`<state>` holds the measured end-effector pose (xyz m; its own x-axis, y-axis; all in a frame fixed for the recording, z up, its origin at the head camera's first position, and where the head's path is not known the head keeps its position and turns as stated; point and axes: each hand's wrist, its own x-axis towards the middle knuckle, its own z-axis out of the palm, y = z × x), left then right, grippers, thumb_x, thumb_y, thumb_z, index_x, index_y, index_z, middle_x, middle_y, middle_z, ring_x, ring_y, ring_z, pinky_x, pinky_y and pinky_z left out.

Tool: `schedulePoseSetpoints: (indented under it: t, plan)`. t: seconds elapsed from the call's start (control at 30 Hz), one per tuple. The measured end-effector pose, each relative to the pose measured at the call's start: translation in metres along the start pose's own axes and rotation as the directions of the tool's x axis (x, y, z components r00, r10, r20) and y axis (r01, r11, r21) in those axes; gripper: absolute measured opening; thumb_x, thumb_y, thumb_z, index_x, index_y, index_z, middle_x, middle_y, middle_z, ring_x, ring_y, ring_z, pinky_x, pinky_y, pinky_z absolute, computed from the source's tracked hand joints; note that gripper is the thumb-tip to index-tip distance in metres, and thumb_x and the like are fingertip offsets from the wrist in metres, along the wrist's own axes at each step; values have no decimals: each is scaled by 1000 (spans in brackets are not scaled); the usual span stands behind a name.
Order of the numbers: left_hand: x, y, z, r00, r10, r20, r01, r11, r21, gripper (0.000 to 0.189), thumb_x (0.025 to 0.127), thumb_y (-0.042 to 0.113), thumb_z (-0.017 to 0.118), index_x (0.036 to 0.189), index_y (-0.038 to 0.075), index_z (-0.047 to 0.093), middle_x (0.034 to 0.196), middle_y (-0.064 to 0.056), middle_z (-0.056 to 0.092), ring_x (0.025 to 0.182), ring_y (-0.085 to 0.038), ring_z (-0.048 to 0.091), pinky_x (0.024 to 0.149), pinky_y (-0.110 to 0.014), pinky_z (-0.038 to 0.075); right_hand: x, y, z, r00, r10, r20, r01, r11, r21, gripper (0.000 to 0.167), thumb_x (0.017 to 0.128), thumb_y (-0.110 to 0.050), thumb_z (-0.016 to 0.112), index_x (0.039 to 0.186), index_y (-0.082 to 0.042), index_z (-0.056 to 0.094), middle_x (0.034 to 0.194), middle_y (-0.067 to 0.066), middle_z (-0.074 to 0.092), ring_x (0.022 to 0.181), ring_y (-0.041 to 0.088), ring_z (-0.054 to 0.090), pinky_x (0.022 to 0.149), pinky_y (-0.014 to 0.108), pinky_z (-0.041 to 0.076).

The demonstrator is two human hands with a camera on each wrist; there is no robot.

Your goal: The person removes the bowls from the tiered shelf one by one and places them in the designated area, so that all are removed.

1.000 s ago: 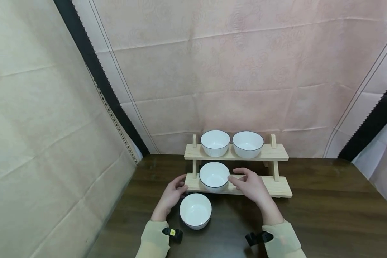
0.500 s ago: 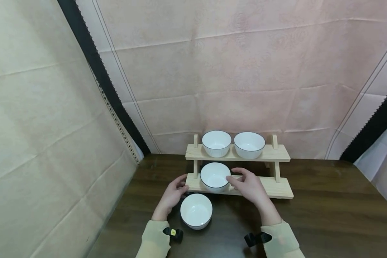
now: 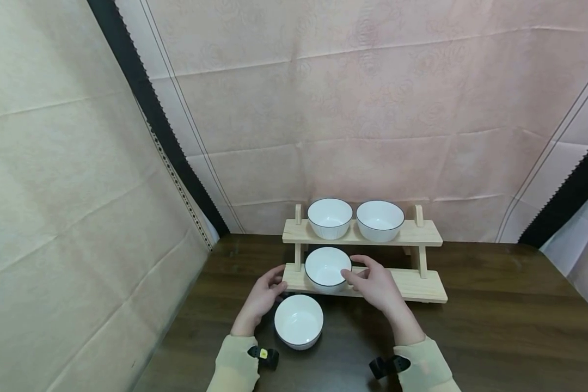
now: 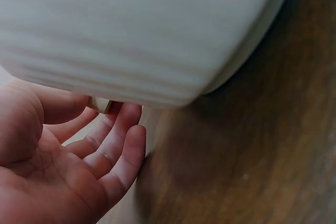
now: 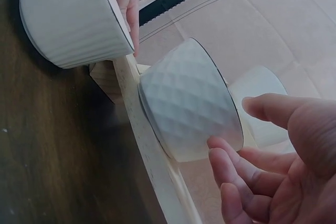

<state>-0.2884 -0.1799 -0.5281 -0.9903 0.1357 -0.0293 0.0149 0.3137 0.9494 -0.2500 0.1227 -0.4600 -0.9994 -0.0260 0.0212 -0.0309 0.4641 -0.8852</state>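
A white bowl (image 3: 326, 265) with a dark rim and a diamond-textured outside sits on the left of the lower board of a two-tier wooden rack (image 3: 421, 284). My right hand (image 3: 376, 280) is at its right side, thumb reaching over the rim and loosely bent fingers at the outer wall, as the right wrist view shows. My left hand (image 3: 263, 296) grips the left end of the rack's lower board between thumb and fingers. A second bowl (image 3: 299, 320), with ribbed sides, stands on the table in front, between my forearms; up close it covers much of the left wrist view.
Two more white bowls, one on the left (image 3: 330, 218) and one on the right (image 3: 380, 220), stand side by side on the rack's upper board. The dark wooden table (image 3: 509, 305) meets pale cloth panels (image 3: 372, 109) behind and at the left.
My right hand has shifted slightly left, bringing the thumb further over the bowl's rim. The left hand keeps its grip on the rack, and the bowls stay where they were.
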Motion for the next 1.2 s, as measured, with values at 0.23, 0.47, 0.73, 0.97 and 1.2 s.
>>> schedulePoseSetpoints:
  t: [0.23, 0.47, 0.73, 0.97, 1.2]
  plan:
    - [1, 0, 0, 1000, -1, -1, 1, 1000, -2, 48, 102, 20, 60, 149, 18, 49, 119, -9, 62, 95, -23, 65, 80, -38, 56, -1, -1, 2, 1000, -4, 1, 4, 1000, 1, 63, 92, -36, 73, 145, -10, 49, 87, 3, 73, 80, 19, 69, 68, 34, 54]
    - [1, -1, 0, 1000, 11, 9, -11, 1000, -9, 48, 102, 19, 59, 149, 18, 49, 116, -10, 63, 94, -23, 66, 79, -39, 56, -2, -2, 5, 1000, -2, -1, 2, 1000, 1, 64, 94, -34, 72, 147, -9, 47, 84, 3, 72, 80, 19, 69, 68, 35, 53]
    - [1, -1, 0, 1000, 21, 16, -21, 999, -29, 49, 102, 19, 60, 149, 15, 48, 117, -13, 62, 95, -25, 66, 80, -43, 56, -4, -3, 7, 1000, -6, 5, 6, 1000, 14, 65, 96, -39, 68, 148, -8, 44, 87, 4, 73, 81, 18, 70, 79, 43, 55]
    - [1, 0, 0, 1000, 14, 11, -14, 999, -34, 49, 102, 21, 61, 149, 16, 48, 118, -12, 62, 96, -26, 66, 82, -44, 56, -3, -2, 8, 1000, -5, 9, 5, 1000, 21, 66, 96, -39, 68, 149, -8, 43, 87, 4, 73, 81, 18, 71, 84, 46, 55]
    - [2, -1, 0, 1000, 7, 12, -7, 999, -35, 49, 102, 20, 61, 149, 17, 49, 118, -13, 62, 96, -26, 66, 82, -44, 56, -3, -1, 9, 1000, -8, 7, 8, 1000, 22, 66, 96, -39, 68, 149, -9, 43, 85, 4, 73, 80, 18, 71, 84, 46, 55]
